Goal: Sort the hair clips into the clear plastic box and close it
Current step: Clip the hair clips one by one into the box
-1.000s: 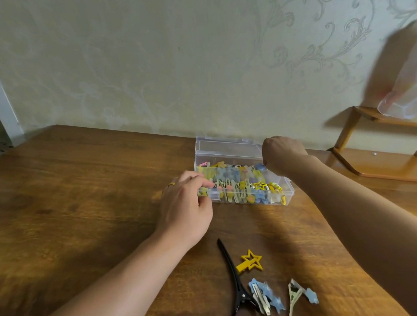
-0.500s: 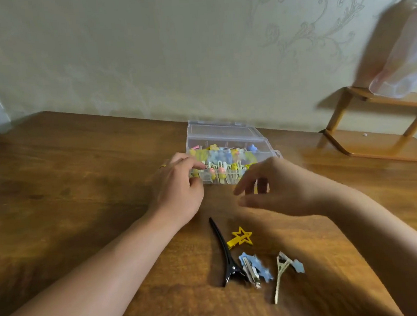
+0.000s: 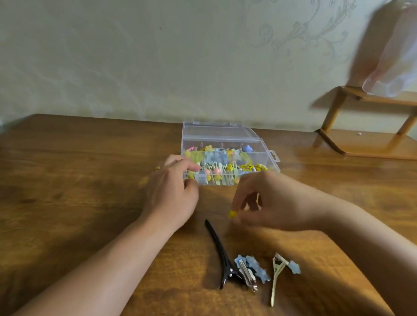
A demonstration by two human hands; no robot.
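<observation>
**Yellow clip in the right hand, box straight ahead**

The right hand (image 3: 269,203) hovers just short of the clear plastic box (image 3: 228,161), its fingers (image 3: 239,200) curled and pinching a small yellow clip (image 3: 232,214) at their tips. The picture is blurred there, so how the clip's long axis runs is hard to tell. What matters now is direction: the open box lies directly beyond those fingertips, away from the person, near but not touching, its lid folded back toward the wall. The carry looks like a short push forward and slightly left.

The left hand (image 3: 172,188) is at the box's near left corner, fingers bent and resting against the wall and rim, apparently steadying it; whether it truly grips is unclear.

Three more clips wait on the bench (image 3: 67,195), nearer the person: a long black clip (image 3: 221,255) lying lengthwise toward the box, a blue star clip (image 3: 250,270) touching its jaw end, and a pale clip with a blue star (image 3: 280,272) just beside. All sit closer to the right hand. The box is well filled; closing is some way off.
</observation>
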